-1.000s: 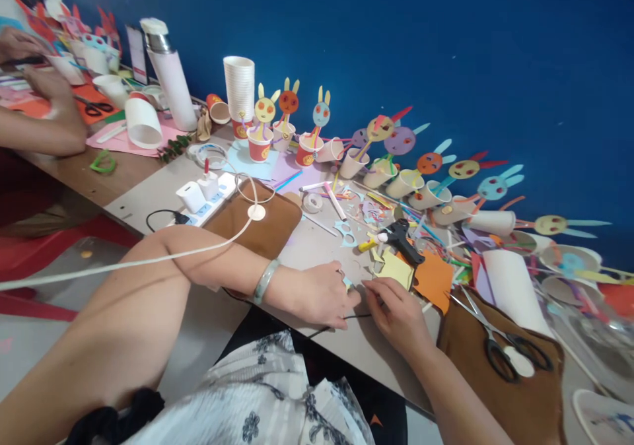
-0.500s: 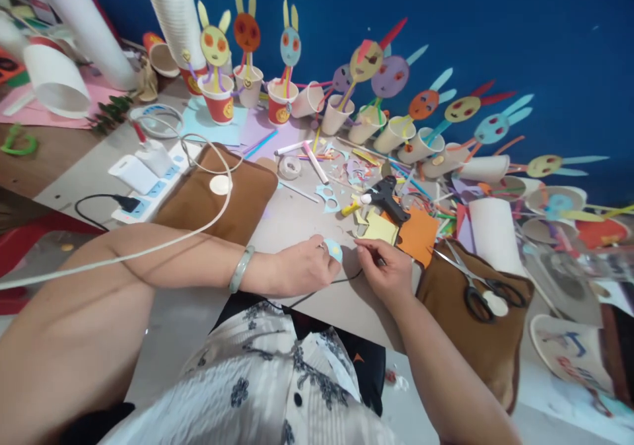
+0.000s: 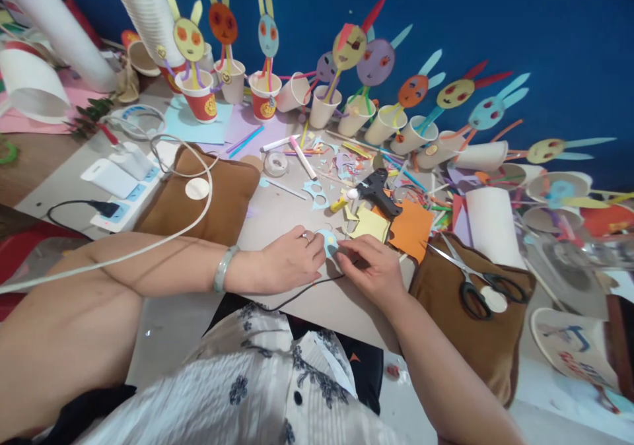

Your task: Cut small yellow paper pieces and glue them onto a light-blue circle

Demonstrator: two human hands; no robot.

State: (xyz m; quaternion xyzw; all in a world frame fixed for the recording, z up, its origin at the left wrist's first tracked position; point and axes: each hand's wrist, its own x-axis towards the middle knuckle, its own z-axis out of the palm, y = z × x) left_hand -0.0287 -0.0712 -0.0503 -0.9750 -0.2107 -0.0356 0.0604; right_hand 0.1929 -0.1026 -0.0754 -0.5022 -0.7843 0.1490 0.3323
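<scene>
My left hand (image 3: 292,260) rests on the grey table (image 3: 277,220) and pinches a small light-blue paper disc (image 3: 327,241) with a yellow spot. A ring shows on one finger and a pale bangle on the wrist. My right hand (image 3: 372,268) meets it from the right, its fingers pressed together at the disc's edge; what they hold is hidden. A thin black cord (image 3: 302,291) runs under both hands. Just beyond lie a yellow paper piece (image 3: 370,222), an orange paper piece (image 3: 411,230) and a black glue gun (image 3: 377,191).
Paper cups with bunny-eared paper faces (image 3: 267,68) line the blue wall. A tall cup stack (image 3: 143,9) stands back left. Two brown pads (image 3: 218,197) flank me; scissors (image 3: 475,286) lie on the right one. A power strip (image 3: 123,187) with chargers and a white cable sits left.
The view has tilted down and moved closer to the table. My hands came together on the blue disc, which was lifted into sight; another person's arms at the left went out of view.
</scene>
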